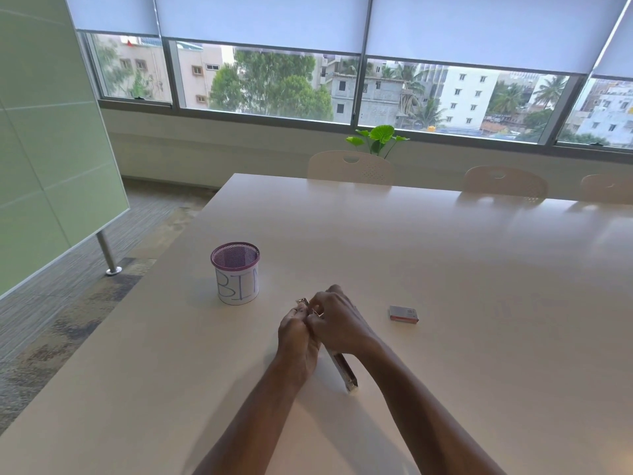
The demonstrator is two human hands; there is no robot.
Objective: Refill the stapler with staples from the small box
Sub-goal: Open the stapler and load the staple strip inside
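Note:
A metal stapler (344,370) lies on the pale table (445,269) in front of me, its near end showing below my wrists. Both hands grip its far end. My left hand (297,332) wraps the left side, and my right hand (337,320) covers the top with its fingers curled over the metal part (303,302). Most of the stapler's far half is hidden by the hands. A small grey and red staple box (404,314) lies flat and closed on the table, a hand's width to the right of my right hand.
A white cup with a pink mesh rim, marked "BIN" (236,274), stands to the left of my hands. Several cream chairs (351,168) line the table's far edge. A glass board on a metal leg (108,253) stands at the left.

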